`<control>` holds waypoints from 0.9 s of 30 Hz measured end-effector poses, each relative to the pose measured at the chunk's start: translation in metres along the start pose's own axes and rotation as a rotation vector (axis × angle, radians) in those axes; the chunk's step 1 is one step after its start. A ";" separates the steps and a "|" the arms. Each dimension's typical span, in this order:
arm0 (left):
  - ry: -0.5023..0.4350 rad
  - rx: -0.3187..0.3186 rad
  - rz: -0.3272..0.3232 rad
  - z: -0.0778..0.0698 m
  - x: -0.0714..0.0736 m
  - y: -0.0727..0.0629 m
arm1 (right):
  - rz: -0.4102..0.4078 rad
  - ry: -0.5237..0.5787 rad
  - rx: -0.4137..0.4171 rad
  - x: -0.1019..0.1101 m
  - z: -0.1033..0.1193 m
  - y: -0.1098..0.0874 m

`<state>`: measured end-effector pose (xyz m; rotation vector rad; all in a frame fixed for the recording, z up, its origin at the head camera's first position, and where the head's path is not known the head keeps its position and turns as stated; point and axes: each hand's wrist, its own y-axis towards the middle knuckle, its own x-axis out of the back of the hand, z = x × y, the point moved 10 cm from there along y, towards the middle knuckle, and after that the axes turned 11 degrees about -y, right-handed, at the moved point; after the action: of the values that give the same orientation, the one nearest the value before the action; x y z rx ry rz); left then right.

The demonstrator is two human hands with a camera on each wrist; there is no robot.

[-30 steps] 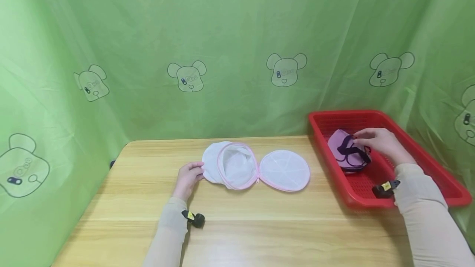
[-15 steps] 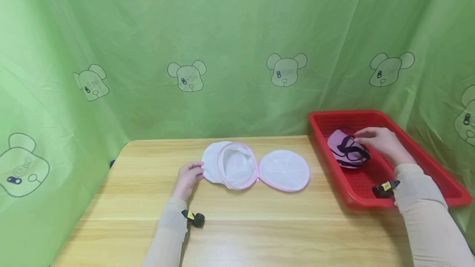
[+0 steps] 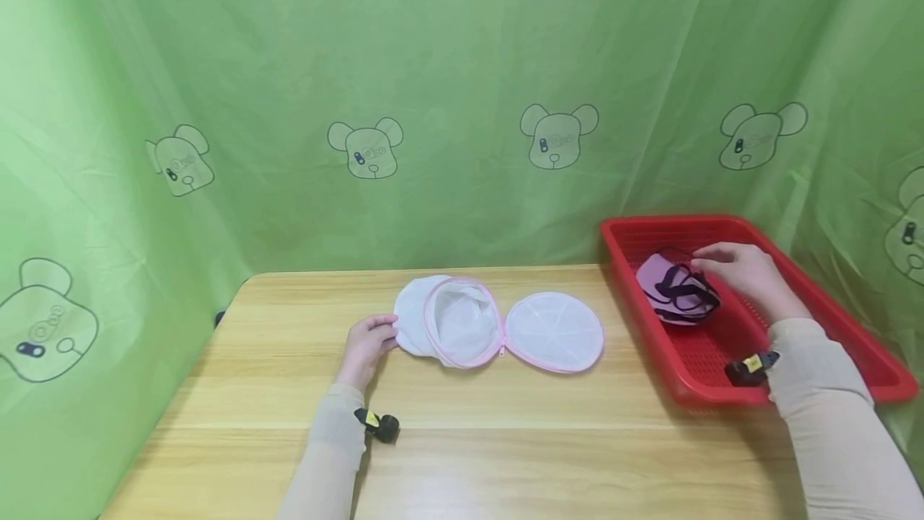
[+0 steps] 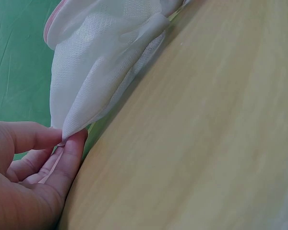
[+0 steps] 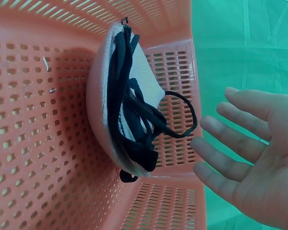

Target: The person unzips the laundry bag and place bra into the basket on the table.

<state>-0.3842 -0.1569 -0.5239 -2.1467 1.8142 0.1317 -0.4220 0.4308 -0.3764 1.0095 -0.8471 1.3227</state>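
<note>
A white mesh laundry bag (image 3: 462, 326) with pink trim lies on the table, its round lid (image 3: 554, 332) unzipped and folded out to the right. My left hand (image 3: 368, 347) pinches the bag's left edge between thumb and fingers; the left wrist view shows the gathered mesh (image 4: 96, 72) at the fingertips. Inside the red basket (image 3: 674, 367) rests a lilac bra (image 3: 660, 283) with dark straps, folded with its cups together. Just above and right of it is my right hand (image 3: 743, 271). In the right wrist view its fingers are spread, apart from the strap loop (image 5: 194, 120), holding nothing.
The basket's raised walls stand around the bra at the table's right side. A wooden table (image 3: 505, 456) spreads across the front. Green curtain (image 3: 462, 62) with printed bear heads hangs behind and on both sides.
The bra has settled in the basket and its straps have fallen over it. My right hand has let go and risen slightly away. The left hand stays on the laundry bag.
</note>
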 end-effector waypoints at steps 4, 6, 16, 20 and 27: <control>-0.004 0.010 0.017 -0.002 -0.001 -0.001 | -0.004 0.006 -0.012 0.002 0.002 -0.001; -0.005 0.014 0.019 -0.002 -0.001 -0.001 | -0.007 0.006 -0.015 0.003 0.003 -0.001; -0.002 -0.001 -0.008 0.001 0.000 0.001 | -0.054 -0.009 0.001 0.011 0.011 -0.001; -0.006 -0.002 -0.010 0.002 0.000 0.001 | -0.064 -0.009 0.005 0.014 0.016 -0.002; -0.015 0.007 -0.001 0.002 -0.001 0.000 | -0.097 -0.016 0.020 0.020 0.028 -0.002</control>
<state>-0.3843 -0.1560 -0.5252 -2.1360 1.8028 0.1399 -0.4161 0.4124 -0.3479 1.0649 -0.7886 1.2449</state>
